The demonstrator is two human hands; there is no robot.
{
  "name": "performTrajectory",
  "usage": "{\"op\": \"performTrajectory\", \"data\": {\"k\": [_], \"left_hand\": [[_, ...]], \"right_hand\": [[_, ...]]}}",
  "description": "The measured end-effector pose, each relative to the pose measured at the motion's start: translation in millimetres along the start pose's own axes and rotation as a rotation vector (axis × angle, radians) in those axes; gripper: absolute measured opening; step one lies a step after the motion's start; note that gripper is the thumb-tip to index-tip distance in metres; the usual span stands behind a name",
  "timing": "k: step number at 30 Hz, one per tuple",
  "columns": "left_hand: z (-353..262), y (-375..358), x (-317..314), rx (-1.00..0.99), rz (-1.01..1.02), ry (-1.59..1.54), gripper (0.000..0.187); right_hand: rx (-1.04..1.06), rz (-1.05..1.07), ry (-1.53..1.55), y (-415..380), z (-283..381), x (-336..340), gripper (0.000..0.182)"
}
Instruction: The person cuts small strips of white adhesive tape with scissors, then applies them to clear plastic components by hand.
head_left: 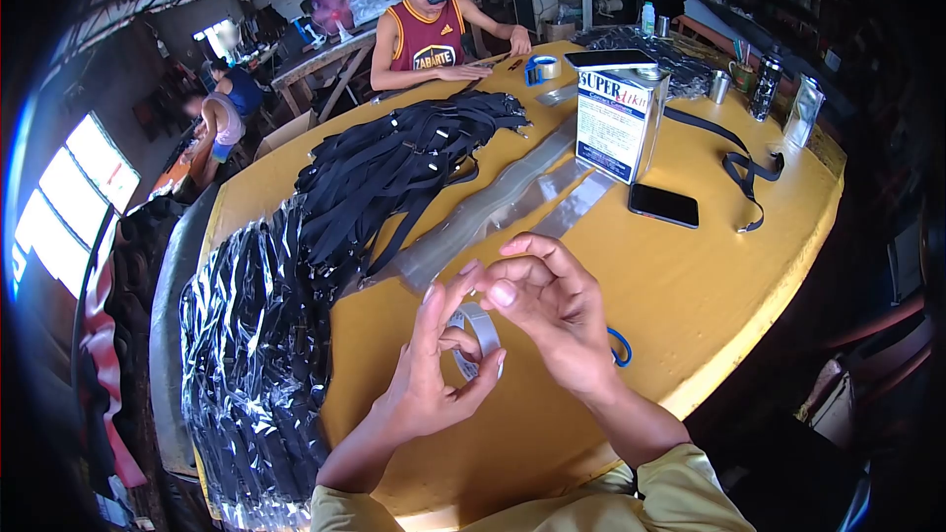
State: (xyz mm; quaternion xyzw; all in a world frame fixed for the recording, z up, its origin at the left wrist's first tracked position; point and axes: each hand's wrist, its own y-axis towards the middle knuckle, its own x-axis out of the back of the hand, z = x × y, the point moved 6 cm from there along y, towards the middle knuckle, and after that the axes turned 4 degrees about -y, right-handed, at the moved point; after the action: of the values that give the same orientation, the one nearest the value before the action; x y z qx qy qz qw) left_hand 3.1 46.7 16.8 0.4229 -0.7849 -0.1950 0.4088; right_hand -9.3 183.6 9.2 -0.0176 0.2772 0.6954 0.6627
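A roll of clear tape is gripped in my left hand, its fingers curled through and around the ring. My right hand is closed in a pinch, thumb against fingers, right by the left fingertips. Whatever lies in that pinch is too small or too transparent to make out. A blue looped handle shows partly behind my right wrist on the yellow table. Beyond my hands, clear plastic strips lie flat, beside a heap of black straps.
Plastic-wrapped black bundles cover the left edge. A contact cement can stands ahead, with a phone in front and a black strap to its right. Across the table sits a person near a blue tape roll.
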Motion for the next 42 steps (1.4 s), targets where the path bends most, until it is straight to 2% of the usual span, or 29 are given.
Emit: {"op": "performTrajectory", "data": {"k": [2, 6, 8, 9, 11, 13, 14, 16, 17, 21, 24, 26, 27, 28, 31, 36, 38, 39, 42], "left_hand": [[0.0, -0.6, 0.0, -0.001, -0.004, 0.011, 0.114], [-1.0, 0.7, -0.3, -0.044, 0.003, 0.081, 0.113], [1.8, 2.0, -0.8, -0.063, 0.016, 0.125, 0.112], [2.9, 2.3, -0.3, -0.100, 0.003, 0.231, 0.105], [1.5, 3.4, -2.3, -0.142, -0.005, 0.326, 0.099], [1.3, 5.7, -1.0, -0.020, -0.060, 0.418, 0.097], [-2.3, 6.1, -0.3, -0.026, -0.051, 0.398, 0.097], [5.1, 6.8, 7.0, 0.117, -0.037, 0.391, 0.104], [6.4, 5.9, 10.8, 0.061, -0.085, 0.338, 0.103], [10.3, 0.8, 21.3, -0.007, -0.261, 0.308, 0.099], [10.5, 2.6, 31.6, 0.004, -0.337, 0.291, 0.097], [12.9, 3.5, 35.5, 0.043, -0.387, 0.333, 0.096], [15.2, 3.5, 36.7, 0.033, -0.406, 0.351, 0.092], [19.2, 2.4, 39.4, 0.055, -0.414, 0.387, 0.090], [22.4, 5.2, 36.0, 0.063, -0.402, 0.368, 0.089], [22.5, 10.6, 34.7, 0.076, -0.373, 0.328, 0.089], [7.3, 19.5, 26.2, -0.020, -0.190, 0.504, 0.113], [16.9, 10.9, 27.2, 0.087, -0.365, 0.370, 0.091], [17.9, 10.3, 29.1, 0.062, -0.353, 0.413, 0.092]], "right_hand": [[0.074, -0.002, 0.062, 1.2, -1.8, -2.5, 0.038], [0.051, -0.038, 0.059, -3.3, 1.3, -1.3, 0.039], [0.072, -0.051, 0.003, -6.8, 2.8, 5.4, 0.043], [0.072, -0.057, -0.001, -8.8, 3.5, 8.5, 0.043], [0.121, -0.082, -0.216, -13.3, 9.2, 15.5, 0.045], [0.114, -0.114, -0.237, -18.8, 10.5, 26.7, 0.045], [0.105, -0.139, -0.256, -22.7, 11.3, 34.0, 0.046], [0.069, -0.188, -0.275, -33.2, 14.4, 54.4, 0.045], [0.031, -0.219, -0.279, -40.9, 15.3, 67.6, 0.044], [-0.072, -0.493, -0.311, -89.9, 11.1, 151.8, 0.044], [-0.096, -0.760, -0.333, -144.2, 12.0, 221.5, 0.044], [-0.041, -0.893, -0.436, -181.4, 16.8, 263.5, 0.042], [-0.059, -0.968, -0.567, -197.3, 22.0, 278.9, 0.039], [0.006, -1.017, -0.577, -209.5, 26.8, 292.7, 0.039], [-0.069, -1.136, -0.575, -232.6, 36.8, 326.8, 0.047], [-0.168, -1.171, -0.501, -229.5, 40.9, 361.4, 0.051], [-0.166, -1.165, -0.496, -223.4, 43.6, 366.5, 0.052], [-0.152, -1.146, -0.474, -221.9, 44.9, 367.6, 0.054], [-0.202, -1.125, -0.508, -220.1, 46.0, 369.6, 0.054]]}}
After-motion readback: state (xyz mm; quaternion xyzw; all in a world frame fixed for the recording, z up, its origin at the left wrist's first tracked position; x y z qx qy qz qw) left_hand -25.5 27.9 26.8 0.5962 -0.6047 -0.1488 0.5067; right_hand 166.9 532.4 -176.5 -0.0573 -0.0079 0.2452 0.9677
